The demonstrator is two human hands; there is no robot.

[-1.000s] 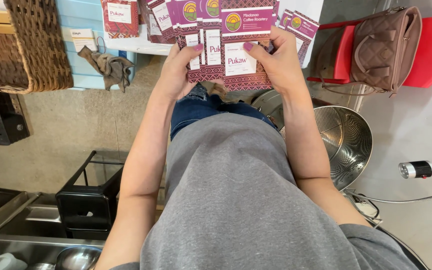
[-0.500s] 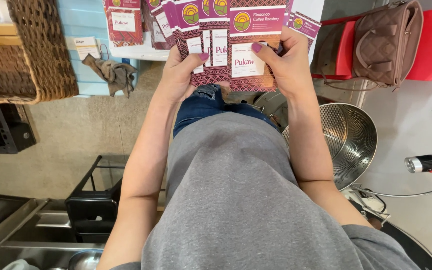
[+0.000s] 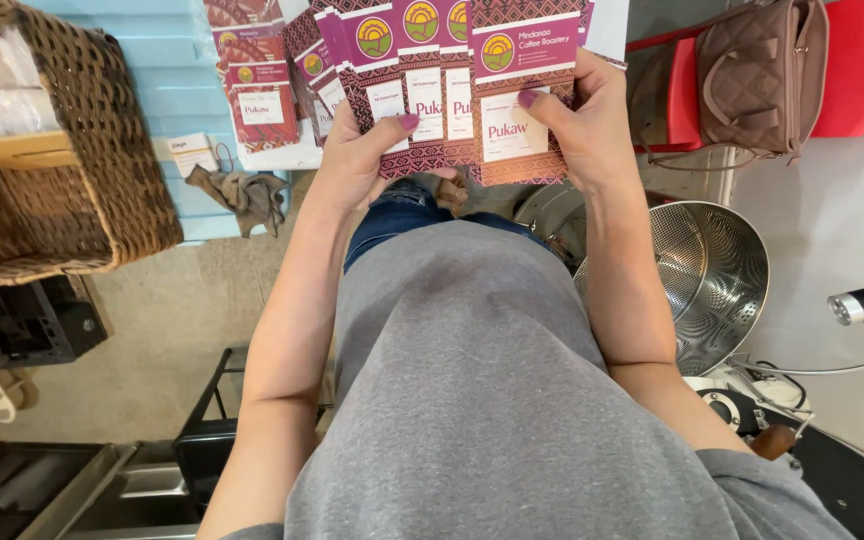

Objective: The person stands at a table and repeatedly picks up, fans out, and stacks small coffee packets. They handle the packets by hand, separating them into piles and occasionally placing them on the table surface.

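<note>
Your left hand point(image 3: 362, 160) and your right hand point(image 3: 582, 125) both grip a fanned stack of purple patterned paper pouches point(image 3: 452, 85) in front of your grey shirt. Right of the pouches sits a shiny metal bowl point(image 3: 712, 280).

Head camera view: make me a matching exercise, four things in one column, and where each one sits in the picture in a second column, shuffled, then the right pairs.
Things:
1. purple pouches
2. wicker basket
3. quilted brown bag
4. metal colander bowl

Places:
A. on the red chair, upper right
B. fanned out, with the left hand and right hand holding them
C. upper left, beside the pale blue boards
D. right of the person's right forearm

Pairs: 1-B, 2-C, 3-A, 4-D
</note>
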